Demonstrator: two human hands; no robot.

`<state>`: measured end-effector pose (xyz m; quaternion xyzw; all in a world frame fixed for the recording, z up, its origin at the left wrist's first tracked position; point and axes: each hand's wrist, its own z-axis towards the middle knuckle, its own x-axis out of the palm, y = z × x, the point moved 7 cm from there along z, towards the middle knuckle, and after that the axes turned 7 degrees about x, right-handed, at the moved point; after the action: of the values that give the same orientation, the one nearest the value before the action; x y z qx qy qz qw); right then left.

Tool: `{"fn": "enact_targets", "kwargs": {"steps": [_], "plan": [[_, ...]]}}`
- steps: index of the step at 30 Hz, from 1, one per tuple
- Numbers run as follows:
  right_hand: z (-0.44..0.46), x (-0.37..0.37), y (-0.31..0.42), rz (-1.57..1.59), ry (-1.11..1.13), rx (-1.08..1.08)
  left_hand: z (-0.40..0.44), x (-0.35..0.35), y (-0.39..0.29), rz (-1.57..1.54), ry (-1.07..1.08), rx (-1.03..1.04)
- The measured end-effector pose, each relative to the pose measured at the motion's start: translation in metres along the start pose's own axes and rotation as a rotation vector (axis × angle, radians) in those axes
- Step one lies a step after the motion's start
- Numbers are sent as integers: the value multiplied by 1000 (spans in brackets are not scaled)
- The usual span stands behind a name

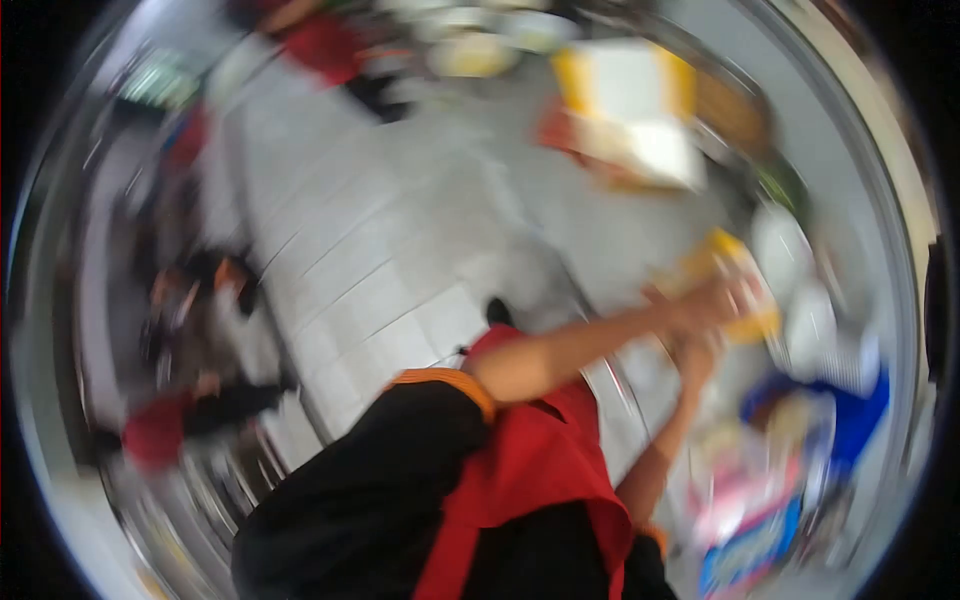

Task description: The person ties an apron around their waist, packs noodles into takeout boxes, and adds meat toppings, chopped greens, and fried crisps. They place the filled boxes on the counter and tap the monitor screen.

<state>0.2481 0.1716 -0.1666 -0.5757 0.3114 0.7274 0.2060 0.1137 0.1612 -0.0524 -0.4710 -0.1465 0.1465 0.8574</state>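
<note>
Yellow-and-white carton (757, 285), badly motion-blurred, at right of view, on or just above grey worktop (625, 235); can't tell which. Left hand (705, 305) overlapping carton's near side, right hand (695, 352) just below left, close to carton's lower edge. Finger closure on either: can't tell, too smeared. Judging by pose, two-handed handling, so steady with one hand, work with the other, and go easy on squeeze: probably thin walls, likely to buckle. Move slowly, keep elbows in. Watch clearance beyond carton: white dish-like items (785, 245) just beside it, blue item (862, 415) and pink-and-blue packs (745, 530) nearer the body. Second box (630, 110), also yellow and white, farther up worktop, apart from both hands; avoid bumping it.
</note>
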Motion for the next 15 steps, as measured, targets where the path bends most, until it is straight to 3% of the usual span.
{"fn": "enact_targets", "kwargs": {"steps": [1,2,3,4,5,6,8,10,13,14,15], "plan": [[16,-79,66,56,-125,-244,6,-23,-71,-19,7,-191],[25,-71,61,-42,337,-130,-3,-33,-72,10,-39,-193],[25,-85,66,112,116,-363,-12,-57,-112,127,58,-507],[34,-57,33,713,322,6,-22,-74,-116,259,24,-425],[22,-52,23,1047,520,748,-37,-95,-133,252,-24,-391],[16,-70,47,1304,495,905,-56,-113,-153,234,-55,-352],[20,-67,62,1351,546,908,-106,-147,-161,168,-192,-350],[29,-56,65,1335,573,896,-156,-179,-168,273,-255,-537],[31,-48,64,1317,578,890,-271,-216,-191,183,-539,-660],[34,-51,51,1319,553,889,-315,-230,-175,585,-514,-489],[37,-55,38,1319,518,893,-361,-228,-196,266,-573,-1012]]}}
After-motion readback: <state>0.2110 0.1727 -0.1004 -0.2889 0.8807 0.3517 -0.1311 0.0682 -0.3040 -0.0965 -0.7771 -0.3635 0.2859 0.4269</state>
